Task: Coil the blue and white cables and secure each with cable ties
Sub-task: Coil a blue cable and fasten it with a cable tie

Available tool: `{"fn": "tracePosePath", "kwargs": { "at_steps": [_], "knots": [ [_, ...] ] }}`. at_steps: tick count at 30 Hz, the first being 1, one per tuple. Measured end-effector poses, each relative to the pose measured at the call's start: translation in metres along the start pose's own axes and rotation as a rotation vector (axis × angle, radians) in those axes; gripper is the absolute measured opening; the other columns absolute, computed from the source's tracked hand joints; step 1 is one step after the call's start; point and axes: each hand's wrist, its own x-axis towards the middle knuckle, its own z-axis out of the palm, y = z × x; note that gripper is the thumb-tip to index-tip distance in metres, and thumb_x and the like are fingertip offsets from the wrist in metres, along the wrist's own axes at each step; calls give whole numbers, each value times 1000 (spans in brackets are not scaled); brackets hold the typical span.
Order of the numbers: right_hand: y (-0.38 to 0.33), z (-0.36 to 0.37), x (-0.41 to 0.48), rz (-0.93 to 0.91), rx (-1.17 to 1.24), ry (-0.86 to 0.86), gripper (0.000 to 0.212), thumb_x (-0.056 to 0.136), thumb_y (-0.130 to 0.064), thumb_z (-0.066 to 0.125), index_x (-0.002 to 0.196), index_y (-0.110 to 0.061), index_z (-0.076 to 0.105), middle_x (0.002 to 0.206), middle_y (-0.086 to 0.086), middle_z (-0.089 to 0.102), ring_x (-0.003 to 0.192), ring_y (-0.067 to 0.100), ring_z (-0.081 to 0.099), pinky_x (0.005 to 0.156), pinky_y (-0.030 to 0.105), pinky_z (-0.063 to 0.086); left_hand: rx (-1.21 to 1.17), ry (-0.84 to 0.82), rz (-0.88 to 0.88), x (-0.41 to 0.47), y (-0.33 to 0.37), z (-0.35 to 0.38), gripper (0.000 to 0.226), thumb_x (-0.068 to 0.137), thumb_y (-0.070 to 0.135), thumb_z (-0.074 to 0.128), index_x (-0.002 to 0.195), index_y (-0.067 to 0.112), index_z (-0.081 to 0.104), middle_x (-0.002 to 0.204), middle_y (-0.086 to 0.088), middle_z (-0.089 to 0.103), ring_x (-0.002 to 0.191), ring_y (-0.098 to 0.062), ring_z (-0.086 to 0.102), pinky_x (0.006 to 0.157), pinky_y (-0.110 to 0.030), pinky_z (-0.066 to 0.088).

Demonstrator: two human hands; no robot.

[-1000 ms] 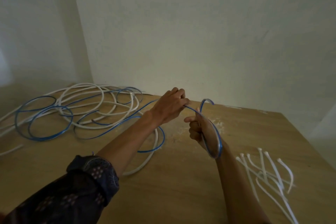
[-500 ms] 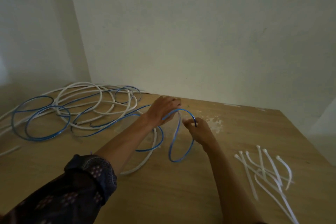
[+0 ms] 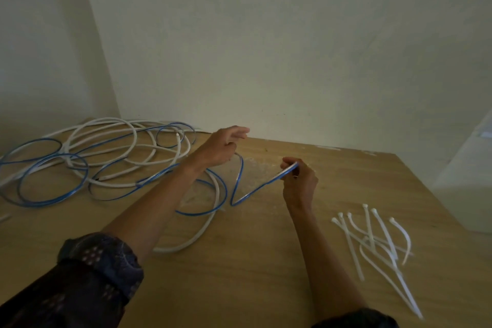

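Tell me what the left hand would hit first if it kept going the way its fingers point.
Probably the wall. The left hand points its fingers away and slightly right, over a bare strip of table; nothing shows in that line before the wall, though depth is unclear.

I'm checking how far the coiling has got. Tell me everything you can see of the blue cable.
The blue cable is thin and glossy, seemingly plastic-sheathed. The right hand pinches it near one end. From there it drops to a sharp bend on the table, then rises to the left hand, which grips it. Beyond the left forearm it sprawls in loose loops at the table's left, interlaced with the white cable. No tie shows on it.
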Motion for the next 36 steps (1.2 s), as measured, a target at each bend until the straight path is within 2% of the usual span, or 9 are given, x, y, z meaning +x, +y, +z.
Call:
{"fn": "tracePosePath", "kwargs": {
  "at_steps": [4, 8, 13, 20, 23, 27, 29, 33, 36],
  "knots": [
    [-7, 1, -2, -152, -8, 10, 21, 96, 4, 59, 110, -5, 73, 91, 4, 72, 83, 11, 66, 76, 19, 55, 279, 358, 72, -23, 13, 19, 35, 96, 39, 63, 118, 12, 56, 118, -5, 49, 106, -17, 52, 85, -29, 44],
    [-7, 3, -3, -133, 1, 5, 18, 96, 1, 63, 112, -5, 68, 92, 1, 70, 83, 12, 68, 69, 12, 53, 127, 610, 84, -61, 11, 43, 46, 90, 45, 67, 114, 10, 50, 115, -6, 45, 103, -21, 52, 85, -41, 51],
    [-6, 5, -9, -156, -72, 0, 21, 95, 5, 61, 112, -1, 70, 97, 2, 69, 88, 16, 66, 68, -1, 42, -406, 212, -455, -76, 7, 70, 67, 98, 50, 57, 150, 17, 32, 141, 2, 47, 128, -16, 48, 93, -32, 43],
    [-9, 16, -10, -309, -102, 6, 29, 89, 14, 59, 108, -5, 70, 98, 0, 71, 86, 11, 63, 73, 1, 39, -219, 74, -10, -71, 0, 100, 26, 108, 28, 42, 119, 20, 64, 90, 7, 73, 85, -1, 69, 79, -17, 52],
    [-9, 18, -17, -346, -91, -21, 35, 87, 16, 57, 110, -7, 70, 105, 1, 73, 95, 9, 66, 81, 4, 43, -451, 85, -14, -74, 8, 107, 43, 106, 42, 38, 80, 12, 57, 57, 3, 47, 48, -13, 44, 55, -31, 37],
    [-9, 19, -13, -211, 37, -83, 28, 101, -5, 48, 116, -15, 69, 104, -8, 72, 89, 0, 68, 77, 22, 55, -833, 26, -51, -80, 12, 86, 49, 101, 54, 38, 66, 20, 37, 54, 1, 23, 45, -15, 18, 50, -31, 22],
    [-8, 17, -15, -141, 68, -133, 34, 105, -28, 38, 126, -21, 65, 117, -9, 69, 107, 3, 65, 88, 25, 50, -1066, -67, -98, -83, 5, 75, 47, 101, 53, 39, 66, 22, 32, 53, 4, 21, 43, -12, 16, 48, -29, 22],
    [-14, 18, -23, 45, 199, -505, 62, 101, -61, 18, 128, -33, 65, 133, -16, 63, 129, 1, 54, 108, 36, 41, -1372, -216, -141, -89, -3, 63, 49, 105, 46, 33, 63, 20, 35, 52, 5, 20, 42, -10, 13, 45, -26, 21],
    [-25, 21, -28, -65, 89, -526, 53, 103, -61, 28, 130, -33, 64, 134, -3, 65, 127, 6, 56, 110, 44, 45, -1456, -241, -174, -90, -9, 55, 49, 105, 41, 33, 60, 21, 36, 51, 6, 17, 41, -11, 12, 43, -25, 24]
  ]
}}
